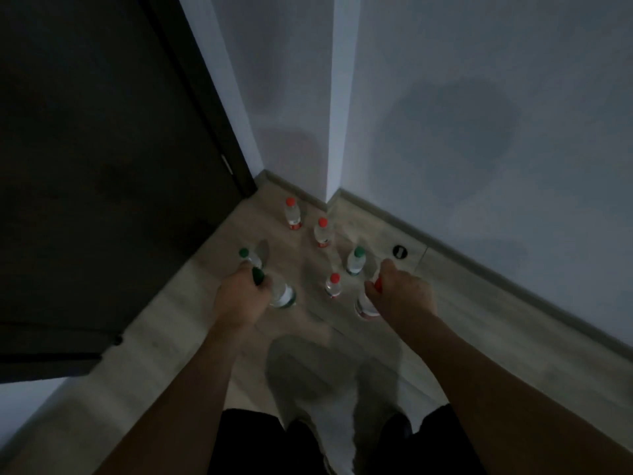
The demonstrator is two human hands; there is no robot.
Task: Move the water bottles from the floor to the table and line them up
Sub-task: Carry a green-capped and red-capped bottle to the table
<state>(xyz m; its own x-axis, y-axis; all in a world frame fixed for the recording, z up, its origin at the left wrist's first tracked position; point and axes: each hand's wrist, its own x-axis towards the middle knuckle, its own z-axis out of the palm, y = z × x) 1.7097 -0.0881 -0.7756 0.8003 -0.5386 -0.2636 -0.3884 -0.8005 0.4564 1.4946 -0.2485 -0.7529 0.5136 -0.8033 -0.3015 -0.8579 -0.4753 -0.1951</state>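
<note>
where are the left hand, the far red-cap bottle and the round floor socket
left hand (239,296), head view, on the back of the hand
far red-cap bottle (293,214), head view, on its clear body
floor socket (399,251), head view, on its dark round face

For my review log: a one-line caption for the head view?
Left hand and right hand each grip a bottle's neck; five bottles stand on the floor.

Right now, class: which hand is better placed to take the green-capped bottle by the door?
Left. The left hand, though gripping a green-capped bottle, is beside that bottle; the right hand is across the group.
</note>
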